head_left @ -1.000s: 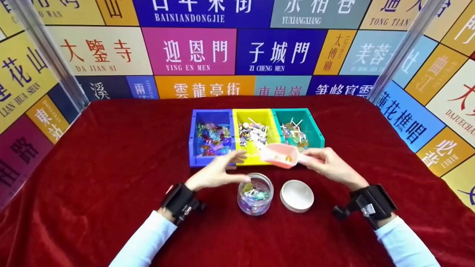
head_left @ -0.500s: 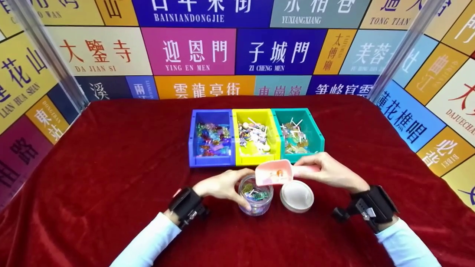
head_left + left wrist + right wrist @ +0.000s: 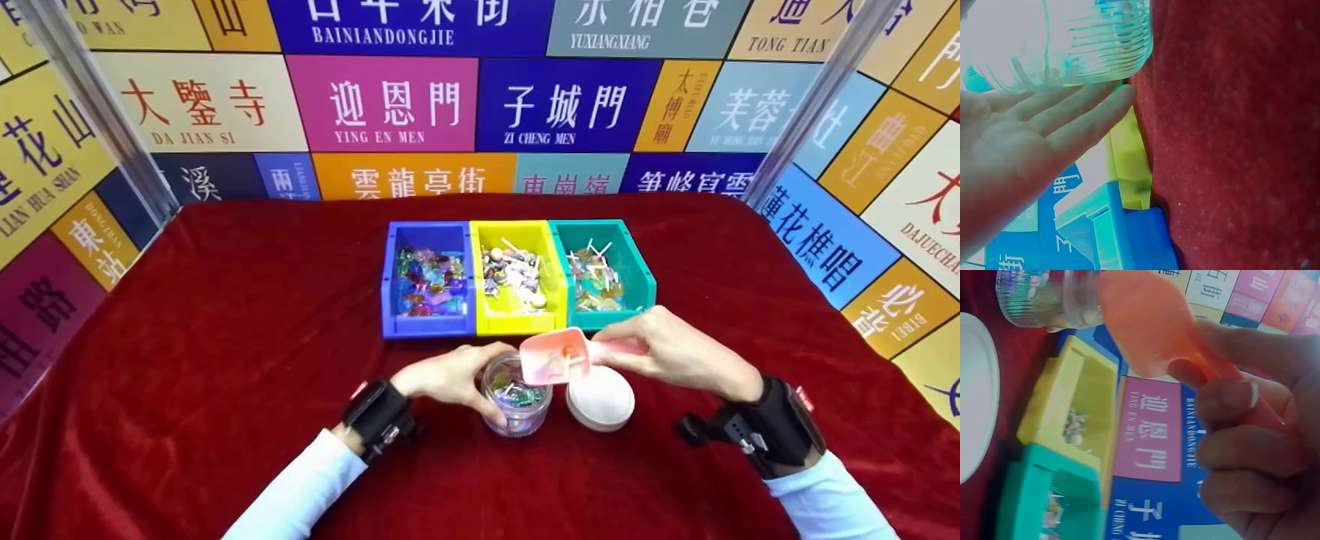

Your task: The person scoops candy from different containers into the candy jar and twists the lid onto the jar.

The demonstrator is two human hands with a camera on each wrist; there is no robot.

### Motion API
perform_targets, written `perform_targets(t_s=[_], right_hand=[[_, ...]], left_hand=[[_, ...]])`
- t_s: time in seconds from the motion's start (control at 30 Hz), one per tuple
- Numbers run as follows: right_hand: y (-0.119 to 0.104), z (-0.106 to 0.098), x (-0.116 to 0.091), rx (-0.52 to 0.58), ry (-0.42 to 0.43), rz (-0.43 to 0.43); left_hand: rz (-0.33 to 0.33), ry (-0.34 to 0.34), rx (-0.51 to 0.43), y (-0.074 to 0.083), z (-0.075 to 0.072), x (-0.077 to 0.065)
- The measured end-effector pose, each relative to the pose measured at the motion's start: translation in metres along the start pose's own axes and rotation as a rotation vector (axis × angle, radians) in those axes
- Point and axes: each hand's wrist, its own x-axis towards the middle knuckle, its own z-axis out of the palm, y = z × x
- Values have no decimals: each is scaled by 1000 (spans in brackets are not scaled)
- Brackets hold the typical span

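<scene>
In the head view my left hand (image 3: 442,377) grips a clear ribbed jar (image 3: 520,421), thumb on the near side and fingers round the back. Small coloured pieces, some with white sticks, lie in the jar. The left wrist view has the fingers (image 3: 1092,115) stretched along the side of the jar (image 3: 1112,50). Over the jar's right rim hangs a pink scoop (image 3: 541,361), tipped toward the opening, with an orange piece on a white stick in it. My right hand (image 3: 679,352) holds its handle, and the right wrist view shows fingers curled round the scoop (image 3: 1145,320).
Behind the jar, blue (image 3: 429,327), yellow (image 3: 517,325) and green (image 3: 643,289) bins stand side by side, each with small coloured pieces. A white round lid (image 3: 601,401) lies right of the jar on the red cloth (image 3: 262,322). Printed panels (image 3: 382,105) stand behind.
My left hand has closed round the jar. My right hand has brought the scoop from the bins down to the jar's rim and tilted it.
</scene>
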Motion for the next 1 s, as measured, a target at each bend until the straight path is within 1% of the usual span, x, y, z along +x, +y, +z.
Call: perform_targets(t_s=[0.27,0.43,0.63,0.8,0.9,1.0], right_hand=[[-15,-5,1,-100,2,-11],[-16,-5,0,-116,9,-12],[-15,-6,0,-88,2,-7],[-9,-5,-1,-27,-17,3],[-4,-5,-2,14,-34,6],[2,-4,-2,33,-43,28]], left_hand=[[-3,2,-2,0,0,-1],[2,-2,-1,0,0,-1],[-2,-6,11,0,-1,0],[3,-14,27,0,-2,-1],[12,-23,-19,-1,-4,-1],[15,-20,-105,-1,-8,-3]])
